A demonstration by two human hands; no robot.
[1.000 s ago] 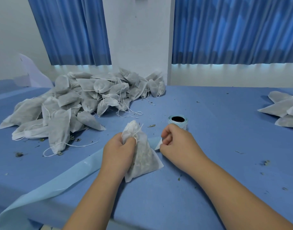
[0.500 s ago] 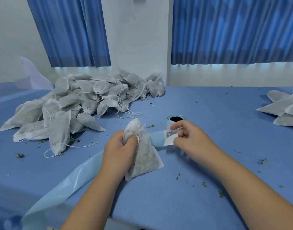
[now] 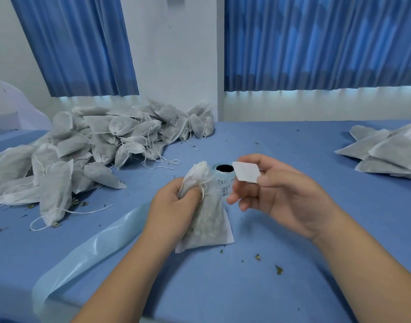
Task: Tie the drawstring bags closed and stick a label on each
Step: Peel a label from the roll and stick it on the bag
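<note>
the left hand (image 3: 174,206) grips the gathered neck of a drawstring bag (image 3: 209,220), fingers curled round it just below the bunched top; the bag stands tilted, its bottom on the bench (image 3: 293,294), about midway along the near edge; the right hand (image 3: 281,197), palm up just right of the bag, pinches a white label (image 3: 246,171) between thumb and forefinger, other fingers loosely bent; the label is in the air, apart from the bag; the label roll (image 3: 224,174) stands just behind them; a pale backing strip (image 3: 95,248) runs toward the near left corner; a heap of bags (image 3: 106,145) fills the far left; a smaller stack (image 3: 386,150) lies at the right edge; leaf crumbs (image 3: 278,269) lie scattered.
</note>
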